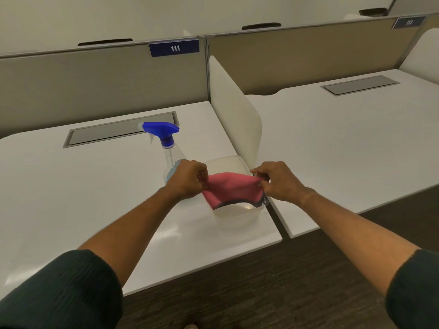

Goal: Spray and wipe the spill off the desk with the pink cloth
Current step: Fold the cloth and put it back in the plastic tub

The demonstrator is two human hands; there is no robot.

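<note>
A pink cloth (231, 189) with a dark edge hangs stretched between both hands above a clear plastic container (234, 216) on the white desk (83, 186). My left hand (188, 178) pinches the cloth's left end. Its right end is pinched by my right hand (276, 180). A clear spray bottle (169, 153) with a blue trigger head stands upright just behind my left hand, partly hidden by it. I cannot make out a spill on the desk surface.
A white divider panel (234, 112) rises between this desk and the neighbouring desk (344, 143) on the right. Grey cable trays (107, 135) are set into both desktops. Beige partitions with number signs 111 and 112 stand behind. Dark carpet (261, 281) lies below.
</note>
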